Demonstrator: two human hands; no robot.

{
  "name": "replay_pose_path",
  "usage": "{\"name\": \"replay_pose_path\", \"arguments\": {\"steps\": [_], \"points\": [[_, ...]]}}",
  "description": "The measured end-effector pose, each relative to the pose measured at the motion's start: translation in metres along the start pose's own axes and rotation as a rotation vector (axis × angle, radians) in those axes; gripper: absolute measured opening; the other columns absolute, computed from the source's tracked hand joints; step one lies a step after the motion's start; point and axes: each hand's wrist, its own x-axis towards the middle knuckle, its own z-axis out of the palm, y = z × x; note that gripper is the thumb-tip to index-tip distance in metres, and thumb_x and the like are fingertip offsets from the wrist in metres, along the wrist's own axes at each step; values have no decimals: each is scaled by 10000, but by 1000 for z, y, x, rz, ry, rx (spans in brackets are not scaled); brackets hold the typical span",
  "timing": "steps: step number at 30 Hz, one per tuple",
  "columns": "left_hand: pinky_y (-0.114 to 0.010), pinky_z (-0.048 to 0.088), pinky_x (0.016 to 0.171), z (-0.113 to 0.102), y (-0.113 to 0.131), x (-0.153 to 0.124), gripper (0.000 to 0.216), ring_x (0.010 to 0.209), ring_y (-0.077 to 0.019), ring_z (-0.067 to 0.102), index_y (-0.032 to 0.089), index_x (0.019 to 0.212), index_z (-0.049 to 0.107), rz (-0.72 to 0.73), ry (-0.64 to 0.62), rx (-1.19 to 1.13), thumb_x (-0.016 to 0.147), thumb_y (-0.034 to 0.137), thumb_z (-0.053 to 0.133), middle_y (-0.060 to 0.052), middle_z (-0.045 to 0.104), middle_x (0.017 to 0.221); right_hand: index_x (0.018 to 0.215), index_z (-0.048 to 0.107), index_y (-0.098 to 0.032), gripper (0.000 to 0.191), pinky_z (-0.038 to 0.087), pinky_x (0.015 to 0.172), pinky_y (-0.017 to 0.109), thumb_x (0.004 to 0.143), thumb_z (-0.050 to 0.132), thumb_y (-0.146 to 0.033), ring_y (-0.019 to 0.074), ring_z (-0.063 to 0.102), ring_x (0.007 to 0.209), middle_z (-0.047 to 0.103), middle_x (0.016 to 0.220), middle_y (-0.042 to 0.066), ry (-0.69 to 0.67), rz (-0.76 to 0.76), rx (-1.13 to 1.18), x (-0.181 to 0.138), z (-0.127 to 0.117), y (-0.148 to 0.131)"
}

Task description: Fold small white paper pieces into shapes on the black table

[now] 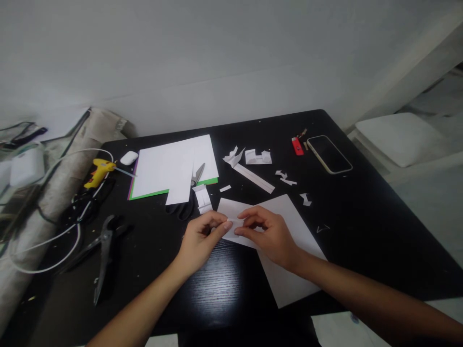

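My left hand [202,238] pinches the left end of a small folded piece of white paper [234,222] between thumb and forefinger. From the other side, my right hand [269,236] curls its fingers and thumb round the right end of that piece. Both hands are just above a larger white sheet [289,274] lying at an angle on the black table. Close behind my left hand lies a folded white paper piece [203,200], next to scissors [197,176] whose black handles are partly covered by paper.
Left: stacked sheets [162,164], a white case [129,158], a yellow glue gun [98,173] with its cable, and pliers [104,241]. Behind the hands: a paper strip [255,178], a folded paper shape [258,157] and scraps. Right: a red lighter [297,146] and a phone [330,154].
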Motion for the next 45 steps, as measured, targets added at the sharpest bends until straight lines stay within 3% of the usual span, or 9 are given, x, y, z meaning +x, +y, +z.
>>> {"name": "replay_pose_path", "arguments": {"steps": [8, 16, 25, 31, 36, 45], "points": [[-236, 392, 587, 1, 3, -2, 246, 612, -111, 490, 177, 791, 676, 20, -31, -21, 945, 368, 692, 16, 590, 690, 918, 737, -257, 256, 547, 724, 344, 775, 887, -407, 203, 724, 726, 761, 742, -6, -61, 50, 26, 1, 0, 1], [-226, 431, 607, 4, 0, -1, 220, 642, -117, 547, 179, 879, 677, 18, -105, 67, 986, 366, 632, 15, 625, 725, 828, 696, -221, 359, 557, 638, 313, 660, 947, -414, 162, 664, 626, 709, 691, -20, -35, 203, 204, 8, -1, -1], [-233, 426, 615, 4, -2, -2, 232, 661, -126, 561, 168, 847, 679, 74, -264, 176, 998, 332, 614, 4, 635, 724, 824, 739, -211, 249, 534, 670, 319, 820, 823, -445, 172, 635, 705, 698, 778, 20, -126, 101, 107, 6, -2, -3], [-241, 453, 643, 2, 0, -1, 235, 701, -138, 603, 170, 859, 682, 38, -243, 174, 997, 349, 616, -8, 669, 770, 806, 720, -214, 226, 510, 658, 316, 845, 790, -425, 166, 607, 676, 670, 752, 8, -100, 120, 79, 7, -3, -5], [-234, 434, 623, -1, 1, 3, 218, 665, -127, 567, 166, 852, 681, 33, -205, 171, 977, 338, 632, 10, 614, 717, 801, 708, -209, 249, 521, 656, 312, 844, 789, -440, 159, 597, 664, 649, 743, 3, -45, 124, 96, 8, -4, -5], [-233, 456, 638, -3, -2, 3, 179, 678, -128, 591, 158, 851, 688, 13, -168, 161, 945, 305, 650, 2, 643, 729, 824, 689, -189, 235, 536, 679, 317, 859, 754, -412, 164, 629, 694, 655, 770, 10, -112, 131, 105, 8, -2, -1]]}}
